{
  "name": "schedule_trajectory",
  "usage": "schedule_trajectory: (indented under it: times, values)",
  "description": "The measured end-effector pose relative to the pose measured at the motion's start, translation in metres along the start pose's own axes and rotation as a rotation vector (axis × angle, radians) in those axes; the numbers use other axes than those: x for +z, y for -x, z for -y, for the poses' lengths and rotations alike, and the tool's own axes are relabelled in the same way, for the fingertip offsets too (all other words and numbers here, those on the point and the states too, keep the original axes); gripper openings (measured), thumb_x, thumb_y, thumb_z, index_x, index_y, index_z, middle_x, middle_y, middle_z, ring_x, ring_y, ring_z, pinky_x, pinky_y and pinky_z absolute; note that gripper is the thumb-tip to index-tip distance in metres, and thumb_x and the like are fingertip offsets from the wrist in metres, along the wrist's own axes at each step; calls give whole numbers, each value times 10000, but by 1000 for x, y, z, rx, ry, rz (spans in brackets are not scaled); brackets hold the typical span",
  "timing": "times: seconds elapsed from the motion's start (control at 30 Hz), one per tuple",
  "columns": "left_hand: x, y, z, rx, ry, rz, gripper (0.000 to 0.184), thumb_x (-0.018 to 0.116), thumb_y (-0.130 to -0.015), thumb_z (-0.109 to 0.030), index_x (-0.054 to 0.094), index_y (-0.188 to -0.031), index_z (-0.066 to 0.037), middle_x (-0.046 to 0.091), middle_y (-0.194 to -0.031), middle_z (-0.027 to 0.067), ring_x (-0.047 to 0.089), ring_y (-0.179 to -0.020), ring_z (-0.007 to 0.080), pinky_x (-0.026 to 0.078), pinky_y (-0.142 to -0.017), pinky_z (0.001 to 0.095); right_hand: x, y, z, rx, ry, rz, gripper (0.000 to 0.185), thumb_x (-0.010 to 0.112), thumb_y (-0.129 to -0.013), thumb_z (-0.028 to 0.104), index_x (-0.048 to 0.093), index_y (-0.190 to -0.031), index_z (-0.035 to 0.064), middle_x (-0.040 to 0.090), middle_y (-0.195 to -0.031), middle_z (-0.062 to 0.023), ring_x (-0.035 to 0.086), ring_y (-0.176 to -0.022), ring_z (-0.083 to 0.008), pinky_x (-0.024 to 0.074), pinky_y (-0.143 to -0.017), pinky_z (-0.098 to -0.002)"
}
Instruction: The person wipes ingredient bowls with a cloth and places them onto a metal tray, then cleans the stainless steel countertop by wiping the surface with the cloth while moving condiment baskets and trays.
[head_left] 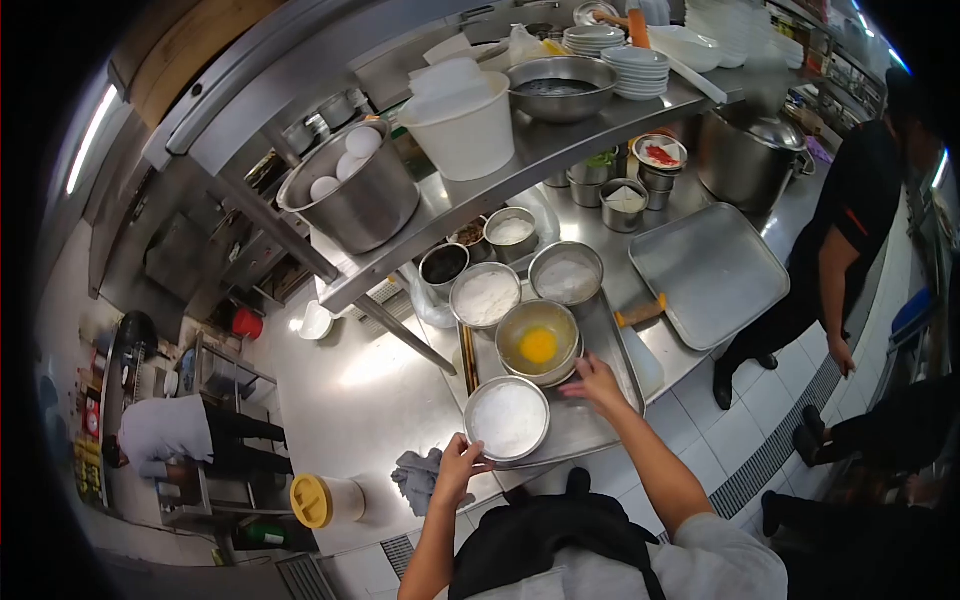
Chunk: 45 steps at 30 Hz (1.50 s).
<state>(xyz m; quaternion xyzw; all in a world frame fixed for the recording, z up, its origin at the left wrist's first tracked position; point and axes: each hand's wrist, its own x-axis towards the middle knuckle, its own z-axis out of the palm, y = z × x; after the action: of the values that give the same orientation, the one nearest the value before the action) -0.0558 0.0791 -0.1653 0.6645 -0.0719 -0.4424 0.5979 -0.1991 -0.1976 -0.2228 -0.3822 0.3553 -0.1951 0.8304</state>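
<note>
My left hand [461, 467] grips the rim of a round metal bowl of white powder [508, 419] at the front of a metal tray [600, 415]. Beside a metal bowl with yellow egg yolk [538, 343] is my right hand [596, 384], its fingers apart and near that bowl's lower right rim. Behind the yolk bowl stand a bowl of white flour [486, 295] and a bowl of pale powder [567, 274]. A pair of chopsticks [469, 358] lies along the tray's left edge.
An overhead shelf holds a pot with eggs [352, 205] and a white bucket [460, 125]. An empty tray [710, 275] and a knife handle [641, 312] are on the right. A grey cloth [418, 480] and a yellow-lidded tub [326, 501] sit left. People stand at both sides.
</note>
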Motion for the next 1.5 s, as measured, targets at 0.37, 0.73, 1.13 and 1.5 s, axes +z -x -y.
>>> schedule_trajectory:
  times: [0.37, 0.73, 1.13, 1.5]
  values:
    - [-35, -79, 45, -44, -245, -260, 321, 580, -936, -317, 598, -1070, -26, 664, -852, 104, 642, -608, 175, 497, -496, 287, -68, 53, -9, -329, 1234, -695, 314, 539, -935, 268, 580, -1103, 6, 586, -1078, -309, 581, -938, -470, 465, -830, -507]
    - [-14, -85, 82, 479, -605, -259, 302, 549, -860, -155, 613, -1097, 20, 664, -995, 253, 646, -977, 387, 510, -816, 415, -79, 41, -10, -296, 1328, -666, 420, 453, -973, 338, 650, -873, -19, 639, -796, -296, 627, -790, -471, 488, -729, -524]
    - [28, -40, 84, 272, -506, -428, 271, 518, -899, -121, 641, -1087, 30, 703, -957, 191, 687, -880, 227, 526, -771, 339, -110, 59, 13, -426, 1305, -490, 316, 501, -948, 214, 635, -826, -45, 600, -708, -299, 610, -691, -467, 474, -619, -500]
    - [79, -29, 53, 356, -338, -520, 251, 548, -868, -83, 642, -1059, 49, 707, -896, 159, 663, -807, 166, 525, -701, 314, -112, 37, 109, -544, 1396, -379, 300, 521, -943, 178, 591, -752, -42, 574, -689, -291, 563, -659, -485, 435, -561, -497]
